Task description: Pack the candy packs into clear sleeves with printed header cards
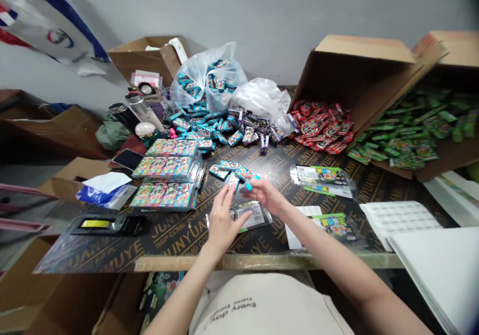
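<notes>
My right hand (266, 195) is closed on a small blue packet (253, 182), holding it just above the table. My left hand (223, 220) is open, thumb apart from the fingers, its fingertips at the near edge of another blue packet (232, 181); whether they touch it I cannot tell. Several more blue packets, such as a flat one (228, 165), lie loosely together beyond both hands. Below the hands a clear printed pouch (258, 215) lies flat, partly hidden by my left hand.
Neat stacks of filled pouches (163, 167) stand on the left. Behind lie heaps of blue packets (198, 120), purple packets (254, 128) and red packets (324, 125). Green packets (407, 125) spill from a carton (359, 70). More printed pouches (322, 175) and white sheets (400, 217) lie right.
</notes>
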Demonstrator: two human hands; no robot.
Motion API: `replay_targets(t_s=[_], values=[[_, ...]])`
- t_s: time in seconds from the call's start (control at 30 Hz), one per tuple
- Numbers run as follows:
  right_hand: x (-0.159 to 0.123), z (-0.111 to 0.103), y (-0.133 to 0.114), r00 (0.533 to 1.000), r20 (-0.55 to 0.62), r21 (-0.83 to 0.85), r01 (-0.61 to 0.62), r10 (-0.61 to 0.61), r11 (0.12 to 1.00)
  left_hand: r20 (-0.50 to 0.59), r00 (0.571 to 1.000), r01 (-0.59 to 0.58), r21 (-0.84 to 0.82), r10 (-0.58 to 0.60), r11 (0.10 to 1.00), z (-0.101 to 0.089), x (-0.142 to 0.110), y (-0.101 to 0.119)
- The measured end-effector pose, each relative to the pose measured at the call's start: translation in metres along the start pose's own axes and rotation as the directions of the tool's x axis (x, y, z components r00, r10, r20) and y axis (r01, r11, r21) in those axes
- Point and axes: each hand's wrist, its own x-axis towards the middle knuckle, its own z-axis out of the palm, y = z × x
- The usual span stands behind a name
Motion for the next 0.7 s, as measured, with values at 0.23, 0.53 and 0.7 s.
replay_targets(t_s=[0.23, 0.53, 0.7], values=[[-0.058, -0.012, -0.009, 0.973, 0.033, -0.595, 0.201, -0.226, 0.778, 0.328, 0.880, 0.474, -0.635, -0.343, 0.609, 0.018, 0.022, 0.014], [-0.063, -0.047, -0.003, 0.877, 0.256, -0.881, 0.385, -0.407, 0.276, 0.453, 0.884, 0.287, -0.332, -0.115, 0.899, 0.037, 0.009, -0.009], [-0.063, -0.080, 0.020, 0.913, 0.131, -0.955, 0.221, -0.386, 0.200, 0.576, 0.813, -0.218, 0.169, 0.083, 0.961, 0.047, -0.002, -0.034]])
